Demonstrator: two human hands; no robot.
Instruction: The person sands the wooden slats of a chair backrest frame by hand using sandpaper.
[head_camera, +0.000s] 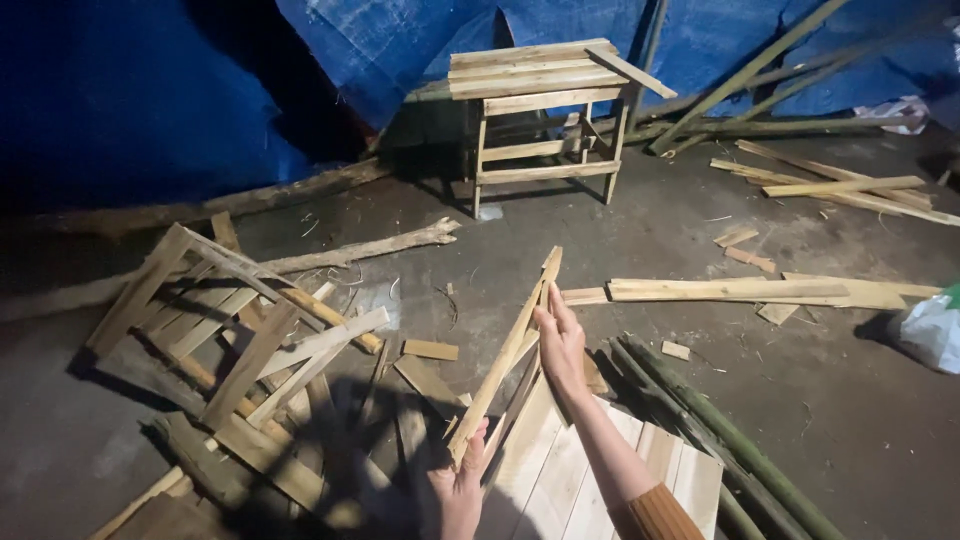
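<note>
Both hands are on one wooden slat (505, 355), a long pale strip slanting up and away from the person. The left hand (460, 490) has its fingers (478, 436) closed around the slat's near, lower end. The right hand (560, 345) is further up, its fingers (555, 303) lying flat against the slat's right edge, stretched along it rather than wrapped round (a steadying touch, by the look of it). The right sleeve (655, 515) is a ribbed brown cuff.

Directly beneath the right forearm lies a panel of pale planks (560, 480), flat on the concrete floor (840, 400). Just right of that hand, dark green bamboo poles (720, 440) run diagonally across the floor. Beyond the fingertips, a pair of long flat boards (730, 291) lies crosswise, with small offcuts scattered near them.

Left of the left hand there's a tangle of slats and a half-built wooden frame (230, 320), tilted and casting heavy shadow. A rough, thin log (370, 247) stretches behind it.

Well ahead of both hands stands a small wooden stool (540, 115) made of slats, upright, with one loose slat lying askew on its top. A blue tarpaulin (150, 90) hangs behind it. At the far right edge sits a white plastic bag (930, 330), near the end of the boards.
</note>
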